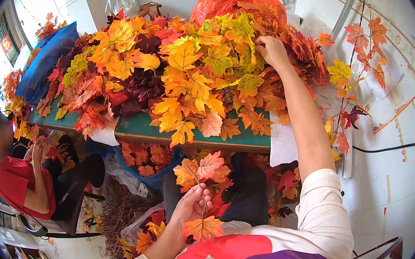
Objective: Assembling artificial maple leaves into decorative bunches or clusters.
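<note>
My left hand (193,205), low over my lap, is closed around the thin brown stem of an artificial maple leaf branch (187,175). Its orange and pinkish leaves fan out above and below my fingers. Stretched far forward, my right hand (271,52) pinches at the edge of the yellow-green artificial maple leaves (238,37); its fingertips are partly hidden among them. Orange and golden leaves (187,83) lie heaped left of that hand, and rust-orange leaves (299,44) are stacked at its right.
The heap covers most of a green-topped table (162,132). An orange-red plastic bag (204,3) and a blue bag (51,62) sit on it. Below are a blue bag of leaves (147,158) and bundled brown stems (116,225). A co-worker in red (15,175) sits left; another person (128,1) is behind the table.
</note>
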The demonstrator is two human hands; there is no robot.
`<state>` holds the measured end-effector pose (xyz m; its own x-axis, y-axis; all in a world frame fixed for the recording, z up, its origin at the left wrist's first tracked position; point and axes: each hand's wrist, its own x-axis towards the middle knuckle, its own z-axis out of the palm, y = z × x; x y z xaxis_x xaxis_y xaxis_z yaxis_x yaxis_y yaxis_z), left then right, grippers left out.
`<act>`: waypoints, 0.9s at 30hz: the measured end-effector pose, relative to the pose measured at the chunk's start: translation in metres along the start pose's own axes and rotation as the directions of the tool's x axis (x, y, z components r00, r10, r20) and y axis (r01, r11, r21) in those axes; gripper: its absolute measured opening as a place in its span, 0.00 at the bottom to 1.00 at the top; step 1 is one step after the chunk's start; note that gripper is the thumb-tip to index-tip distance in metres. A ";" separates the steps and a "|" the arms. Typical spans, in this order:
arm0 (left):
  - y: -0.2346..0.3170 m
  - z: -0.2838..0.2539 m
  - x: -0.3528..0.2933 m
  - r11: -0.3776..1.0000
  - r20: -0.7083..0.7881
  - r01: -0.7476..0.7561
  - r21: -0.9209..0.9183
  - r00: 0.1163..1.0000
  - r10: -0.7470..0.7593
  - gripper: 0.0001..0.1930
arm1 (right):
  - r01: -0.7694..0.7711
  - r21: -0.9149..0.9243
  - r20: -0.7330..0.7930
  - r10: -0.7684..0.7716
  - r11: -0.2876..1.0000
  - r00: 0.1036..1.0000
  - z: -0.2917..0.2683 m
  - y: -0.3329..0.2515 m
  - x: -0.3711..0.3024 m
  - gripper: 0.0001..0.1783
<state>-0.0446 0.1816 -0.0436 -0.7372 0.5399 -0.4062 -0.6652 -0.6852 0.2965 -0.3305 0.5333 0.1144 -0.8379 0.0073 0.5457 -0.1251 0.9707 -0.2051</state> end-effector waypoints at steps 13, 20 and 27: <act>0.003 -0.005 -0.002 1.000 -0.013 -0.012 -0.012 1.000 0.011 0.08 | 0.020 0.686 -0.242 0.202 0.727 0.949 -0.053 -0.034 0.006 0.10; 0.006 -0.002 -0.004 0.998 -0.006 -0.040 -0.049 0.999 0.040 0.07 | 0.096 0.751 -0.148 0.025 0.654 0.989 -0.054 -0.066 -0.026 0.11; 0.002 -0.007 -0.001 0.998 -0.006 -0.006 -0.060 1.000 0.006 0.08 | 0.014 0.509 -0.018 -0.005 0.861 1.000 -0.015 -0.069 -0.015 0.09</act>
<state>-0.0448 0.1762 -0.0489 -0.7402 0.5333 -0.4094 -0.6526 -0.7165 0.2466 -0.3007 0.4695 0.1327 -0.8274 0.0067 0.5616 -0.3897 0.7131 -0.5827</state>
